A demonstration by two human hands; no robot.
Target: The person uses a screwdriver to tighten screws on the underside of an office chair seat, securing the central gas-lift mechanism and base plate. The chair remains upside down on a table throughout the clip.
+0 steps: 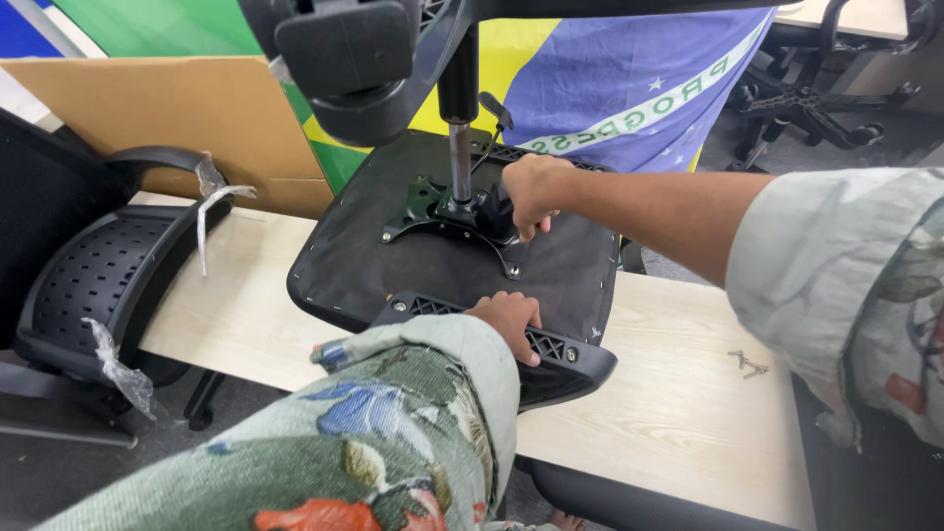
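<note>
I see a long pale wooden bench [678, 403] running from the left side to the lower right corner, and almost everything sits on it. Behind its far edge hangs a flag [610, 79] in blue, yellow and green, with a sheet of brown cardboard [167, 118] leaning to its left. Off the bench's left end stands a black mesh chair back [98, 285] with scraps of clear plastic wrap clinging to it.

The biggest piece on the bench is the upturned black office chair seat [364, 256], lying underside up near the middle, its near edge overhanging the bench's front edge. A black metal mechanism plate [442, 221] is fixed at its centre, and a chrome gas lift column [459, 162] rises upright from it toward the black chair base [354, 59] overhead. A black ribbed armrest bracket [551, 354] lies along the seat's near edge.

My right hand [536, 192] is curled tight around a black knob or lever at the plate, just beside the column foot. My left hand [511, 320] lies fingers-down on the bracket, pressing rather than gripping; I cannot tell whether the fingertips hook its edge.

A few small screws [747, 364] lie near the bench's right end.
</note>
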